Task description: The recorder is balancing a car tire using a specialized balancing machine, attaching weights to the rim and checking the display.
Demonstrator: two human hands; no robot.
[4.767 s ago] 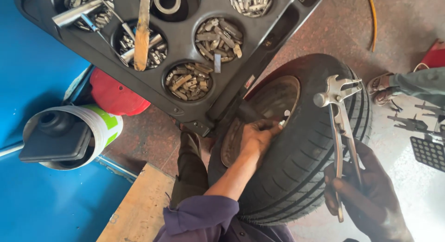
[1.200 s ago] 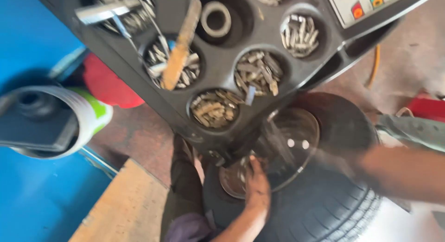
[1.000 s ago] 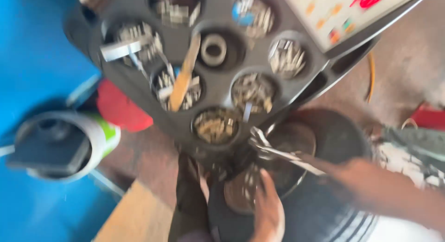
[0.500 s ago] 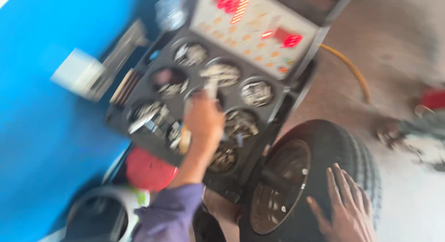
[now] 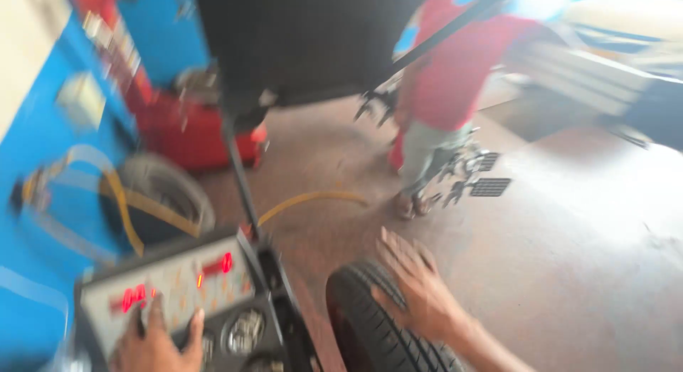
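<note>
Fingers of the left hand [image 5: 156, 343] rest spread on the wheel balancer's control panel [image 5: 167, 286] at seven o'clock, gripping nothing, while the right hand [image 5: 413, 290] lies open-palmed on the mounted tyre [image 5: 370, 329] at six o'clock, seemingly steadying it during panel operation.

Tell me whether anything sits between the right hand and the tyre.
Nothing visible does. The right hand already lies flat on the tread of the tyre, fingers spread. The left hand rests apart on the machine's control panel. The picture is blurred.

Reddish-brown concrete floor [image 5: 569, 272]; blue wall [image 5: 43, 201]
</note>
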